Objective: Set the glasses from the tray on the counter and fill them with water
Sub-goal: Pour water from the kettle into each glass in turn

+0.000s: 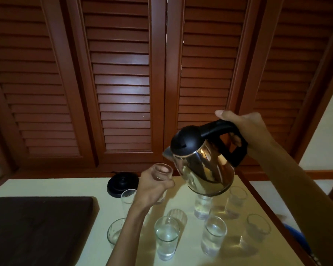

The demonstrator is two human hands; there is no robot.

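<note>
Left hand: fingers wrapped round a small clear drinking glass, lifted above the cream countertop (far middle). Right hand: clenched on black handle of polished steel kettle, tilted, spout just beside the glass rim.

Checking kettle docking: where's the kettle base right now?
Head view, centre: the black kettle base sits at the counter's back edge, just left of the left hand and behind a tall empty glass.
</note>
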